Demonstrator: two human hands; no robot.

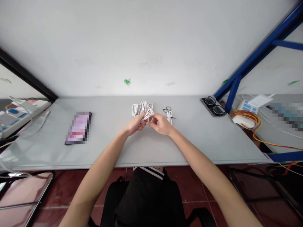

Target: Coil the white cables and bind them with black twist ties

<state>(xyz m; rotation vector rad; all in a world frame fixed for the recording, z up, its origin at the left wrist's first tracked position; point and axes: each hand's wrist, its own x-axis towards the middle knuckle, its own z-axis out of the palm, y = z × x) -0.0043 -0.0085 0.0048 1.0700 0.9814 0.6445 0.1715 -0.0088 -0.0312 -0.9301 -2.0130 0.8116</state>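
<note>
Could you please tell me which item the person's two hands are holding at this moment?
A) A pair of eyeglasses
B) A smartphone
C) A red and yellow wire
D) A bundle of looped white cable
D. The left hand and right hand meet on the bundle of looped white cable, while the eyeglasses lie apart on the table.

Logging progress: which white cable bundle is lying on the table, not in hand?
The smaller bundle, just beyond the right hand, with thin black wire on top; the left hand and right hold the larger looped bundle.
</note>
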